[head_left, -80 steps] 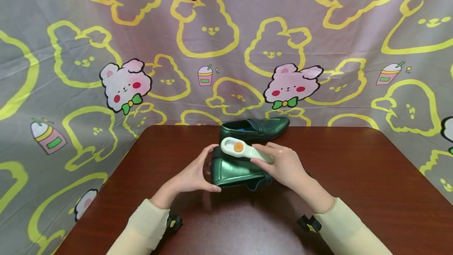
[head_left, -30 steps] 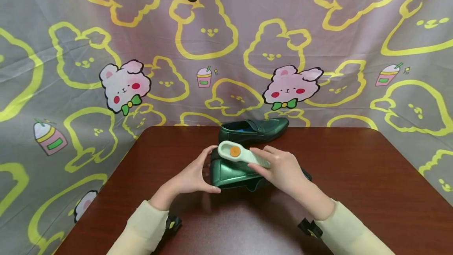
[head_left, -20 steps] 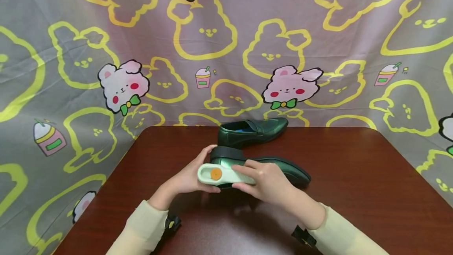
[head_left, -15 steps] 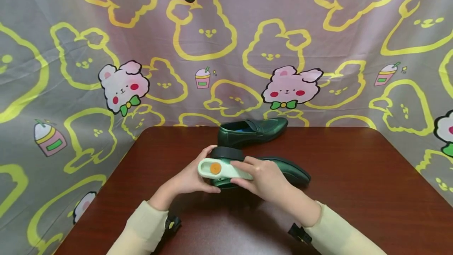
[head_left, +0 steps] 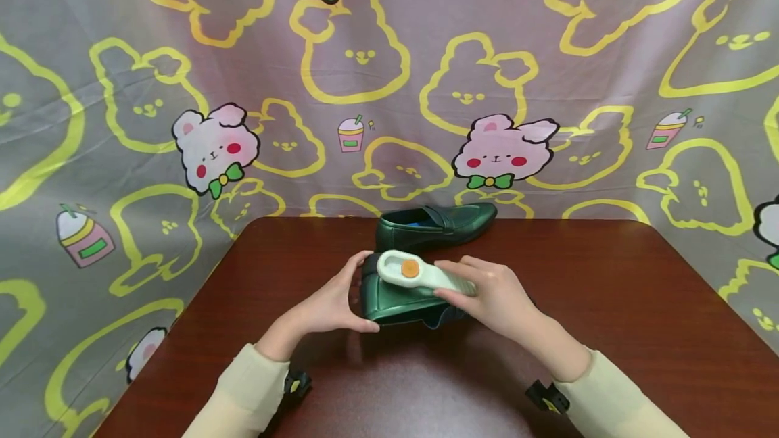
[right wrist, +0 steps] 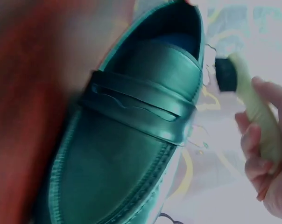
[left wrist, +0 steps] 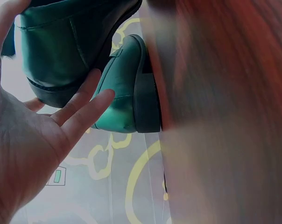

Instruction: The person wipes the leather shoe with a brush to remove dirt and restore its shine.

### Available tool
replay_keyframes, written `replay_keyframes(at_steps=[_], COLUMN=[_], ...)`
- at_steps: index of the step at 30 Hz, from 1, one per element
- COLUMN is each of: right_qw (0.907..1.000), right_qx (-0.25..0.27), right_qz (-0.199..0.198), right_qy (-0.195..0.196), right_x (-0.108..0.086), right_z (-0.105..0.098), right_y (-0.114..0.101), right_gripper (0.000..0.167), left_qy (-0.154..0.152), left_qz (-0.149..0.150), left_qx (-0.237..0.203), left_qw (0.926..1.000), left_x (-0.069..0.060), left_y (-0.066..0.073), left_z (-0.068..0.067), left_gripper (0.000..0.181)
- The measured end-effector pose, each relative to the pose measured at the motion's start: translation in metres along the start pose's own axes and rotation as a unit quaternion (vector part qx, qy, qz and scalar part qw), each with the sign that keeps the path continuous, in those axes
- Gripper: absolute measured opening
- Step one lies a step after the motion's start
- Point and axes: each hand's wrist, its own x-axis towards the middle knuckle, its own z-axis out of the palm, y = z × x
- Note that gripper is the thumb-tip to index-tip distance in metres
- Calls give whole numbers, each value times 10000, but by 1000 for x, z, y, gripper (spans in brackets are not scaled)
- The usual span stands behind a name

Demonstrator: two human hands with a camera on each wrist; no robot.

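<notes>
A dark green loafer (head_left: 395,299) lies tilted on its side, opening toward the front. My left hand (head_left: 325,303) grips its heel end, thumb at the lower edge and fingers behind; the left wrist view shows the palm (left wrist: 33,140) beside the heel (left wrist: 52,51). My right hand (head_left: 496,293) holds a pale green brush (head_left: 426,274) with an orange button by its handle, over the upturned side of the shoe. In the right wrist view the brush's dark head (right wrist: 226,74) is beside the loafer (right wrist: 117,154), with a gap between them from that angle.
A second green loafer (head_left: 426,225) stands upright on its sole behind the first, toe to the right, near the back edge of the brown table (head_left: 608,289). A patterned cloth (head_left: 389,113) hangs behind the table.
From the latest earlier frame, my right hand and the brush have moved right and slightly up in the head view. The left hand and the gripped shoe have stayed nearly still.
</notes>
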Motion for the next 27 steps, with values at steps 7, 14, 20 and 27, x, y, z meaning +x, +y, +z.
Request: replay_keyframes(at_steps=[7, 14, 20, 27], right_qw=[9978, 9972, 9928, 9990], right_qx=[127, -335, -593, 315], right_qz=[-520, 501, 1017, -154], right_qy=[-387, -438, -217, -263], right_x=[-21, -34, -38, -32], right_z=[3, -8, -19, -11], right_y=[6, 36, 49, 23], right_gripper=[38, 37, 36, 36], left_qy=[-44, -109, -102, -57], left_qz=[-143, -30, -86, 30], left_qx=[86, 209, 341, 419], left_qw=[9999, 9997, 9993, 9991], left_x=[4, -1, 1, 3], left_y=[-22, -16, -34, -33], left_z=[1, 2, 2, 1], left_gripper=[114, 111, 115, 116])
